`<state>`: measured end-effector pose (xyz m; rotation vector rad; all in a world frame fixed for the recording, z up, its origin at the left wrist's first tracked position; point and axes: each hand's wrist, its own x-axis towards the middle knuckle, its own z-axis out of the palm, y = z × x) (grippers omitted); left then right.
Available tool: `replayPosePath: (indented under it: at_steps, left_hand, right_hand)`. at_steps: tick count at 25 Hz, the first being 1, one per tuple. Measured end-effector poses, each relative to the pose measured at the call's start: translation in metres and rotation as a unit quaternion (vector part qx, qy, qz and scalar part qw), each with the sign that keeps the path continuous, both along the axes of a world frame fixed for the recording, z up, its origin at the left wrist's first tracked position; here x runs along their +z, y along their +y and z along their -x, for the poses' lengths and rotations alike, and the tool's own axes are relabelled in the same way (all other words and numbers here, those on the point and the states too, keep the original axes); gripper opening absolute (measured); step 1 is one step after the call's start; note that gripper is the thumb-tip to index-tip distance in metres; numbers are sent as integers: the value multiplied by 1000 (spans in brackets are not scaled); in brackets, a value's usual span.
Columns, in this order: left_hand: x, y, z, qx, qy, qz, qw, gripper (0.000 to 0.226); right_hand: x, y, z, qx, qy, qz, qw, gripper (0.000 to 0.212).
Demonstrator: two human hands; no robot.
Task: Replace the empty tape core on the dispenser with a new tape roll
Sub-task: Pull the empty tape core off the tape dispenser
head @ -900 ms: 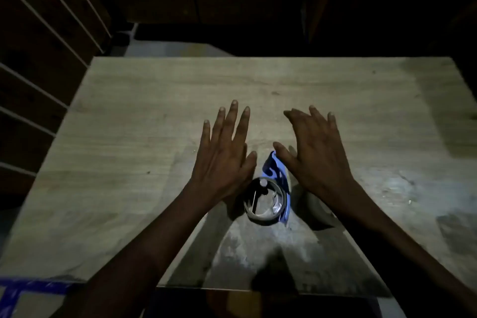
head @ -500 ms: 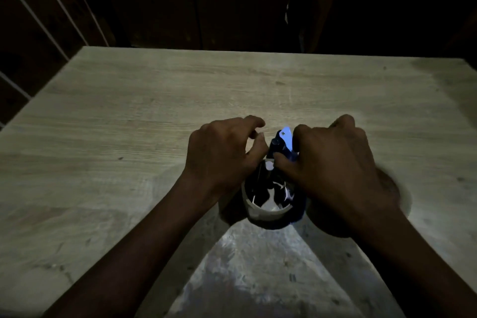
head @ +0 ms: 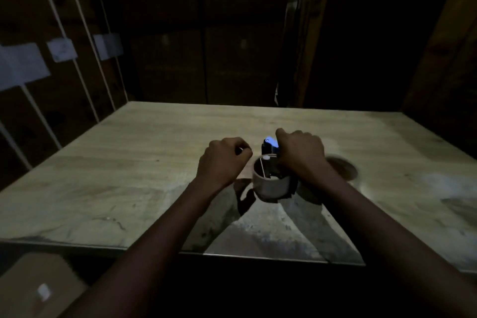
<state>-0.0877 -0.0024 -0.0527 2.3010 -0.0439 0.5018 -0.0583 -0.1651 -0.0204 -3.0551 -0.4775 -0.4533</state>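
Observation:
A blue tape dispenser [head: 270,144] sits on the wooden table [head: 134,162], carrying a pale, nearly bare tape core [head: 271,184] near me. My right hand [head: 300,156] grips the dispenser's right side from above. My left hand [head: 223,161] is curled just left of the dispenser, fingertips pinched together near its front; whether it holds a tape end is too dim to tell. A brown tape roll [head: 342,168] lies flat on the table behind my right wrist, partly hidden.
The room is dark. Shelving with white labels [head: 62,50] stands at the left, dark cabinets behind the table. A cardboard box [head: 36,289] sits on the floor below the table's near left edge.
Both hands went from flat and spread on the table to curled around the dispenser. The view has tilted up, showing more of the room, and the brown roll has come into sight.

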Motion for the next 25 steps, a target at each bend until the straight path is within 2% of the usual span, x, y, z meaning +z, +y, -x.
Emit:
replayPosePath:
  at_steps: [5,7,9,13,21,25]
  left_hand:
    - [8,0,-51,42,-35,95,994,30]
    - [8,6,-75,48,-12,170,984,35]
    - [6,20,-93,37,21,217,975,31]
    - [-13,48,-105,10,50,111,992,25]
    - [-13,54,-110,-58,89,48,993,32]
    - [-15,56,-111,-37,107,-15,993,54]
  right_hand:
    - [6,16,-27,-11,-49,-108,993,19]
    - [2,26,-43,-4,-58,-164,985,15]
    - [-4,37,-57,15,-56,-213,975,17]
    - [-22,53,-74,58,-72,-247,965,19]
    - [-37,54,-82,108,-142,-267,947,30]
    - [-43,55,-85,102,-96,-319,938,24]
